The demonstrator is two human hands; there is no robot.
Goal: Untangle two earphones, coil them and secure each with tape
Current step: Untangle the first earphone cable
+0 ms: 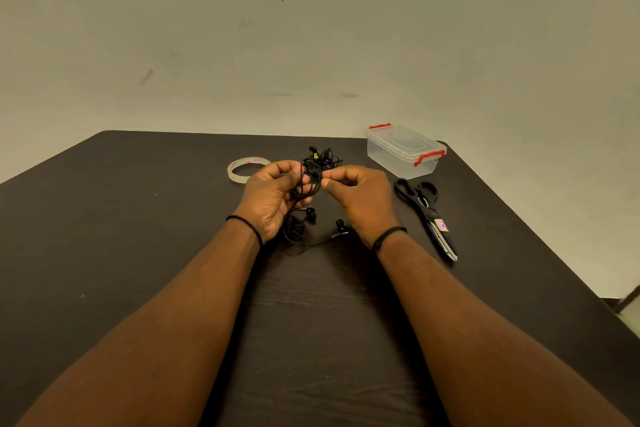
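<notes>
A tangle of black earphone cables [317,168] hangs between both hands above the dark table. My left hand [273,196] grips a bundle of the cable, fingers curled round it. My right hand [360,196] pinches the cable between thumb and fingers close to the knot. Loose loops and two earbuds [311,213] trail down onto the table between my wrists, with another earbud [341,226] near my right wrist. A roll of clear tape [246,169] lies flat on the table just behind my left hand.
A clear plastic box with red latches [403,151] stands at the back right of the table [138,218]. Black scissors [427,215] lie right of my right hand, blades pointing toward me. The table's right edge runs diagonally close by.
</notes>
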